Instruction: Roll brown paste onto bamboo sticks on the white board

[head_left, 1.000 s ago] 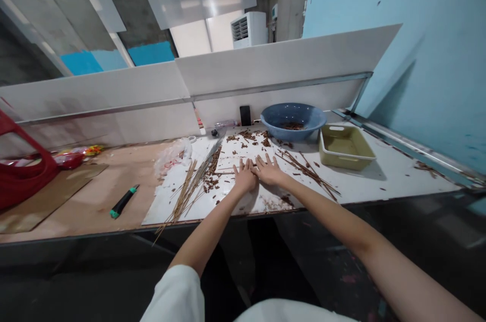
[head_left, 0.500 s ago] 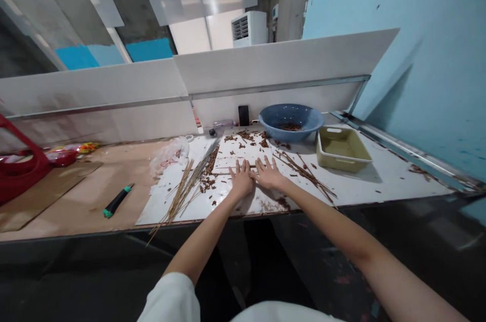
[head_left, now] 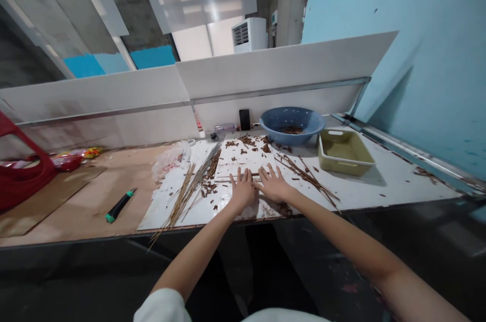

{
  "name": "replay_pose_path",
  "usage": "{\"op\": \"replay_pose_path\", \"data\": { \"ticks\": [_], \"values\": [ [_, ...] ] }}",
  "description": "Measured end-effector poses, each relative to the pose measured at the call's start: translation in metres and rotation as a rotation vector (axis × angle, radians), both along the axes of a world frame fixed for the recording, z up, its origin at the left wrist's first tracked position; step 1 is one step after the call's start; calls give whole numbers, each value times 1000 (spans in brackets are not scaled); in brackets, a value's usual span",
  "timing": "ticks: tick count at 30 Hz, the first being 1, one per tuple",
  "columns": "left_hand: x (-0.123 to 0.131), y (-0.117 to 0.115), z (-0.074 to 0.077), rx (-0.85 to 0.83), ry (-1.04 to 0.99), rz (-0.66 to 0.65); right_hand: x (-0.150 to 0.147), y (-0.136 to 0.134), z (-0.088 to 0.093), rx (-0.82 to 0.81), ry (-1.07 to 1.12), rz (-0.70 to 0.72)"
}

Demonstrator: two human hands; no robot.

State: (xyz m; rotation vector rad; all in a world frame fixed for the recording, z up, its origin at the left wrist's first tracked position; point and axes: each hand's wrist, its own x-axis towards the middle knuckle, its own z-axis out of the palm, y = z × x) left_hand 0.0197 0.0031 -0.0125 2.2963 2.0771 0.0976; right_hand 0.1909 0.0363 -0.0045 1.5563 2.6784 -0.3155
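Note:
Both my hands rest palm down, side by side, on the white board, thumbs close together. My left hand lies flat with its fingers spread. Beside it, my right hand is also flat, fingers apart and pointing away from me. A thin brown stick runs crosswise under the fingers, and its left end sticks out past my left hand. What lies under the palms is hidden. Brown crumbly bits are scattered around the hands.
Thin bare sticks lie left, some past the table edge; brown-coated sticks lie right. Behind stand a blue basin with brown pieces, an olive-green tub and a black phone. A green-black cutter lies far left.
My hands have slid slightly toward me, still flat on the board, and the thin stick now lies a little closer. The whole view has shifted slightly.

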Motion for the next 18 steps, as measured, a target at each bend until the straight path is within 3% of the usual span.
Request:
{"op": "replay_pose_path", "data": {
  "ticks": [3,9,15,18],
  "values": [
    [-1,-1,-3,-14,19,1,-2,1,0,-75,-6,-9],
    [7,26,18,5,-19,96,-16,33,16,-32,49,-117],
    [1,-10,-2,58,67,26,11,4,-5,-8,-14,139],
    [1,-3,2,32,74,41,9,10,1,-11,-19,138]
  ]
}}
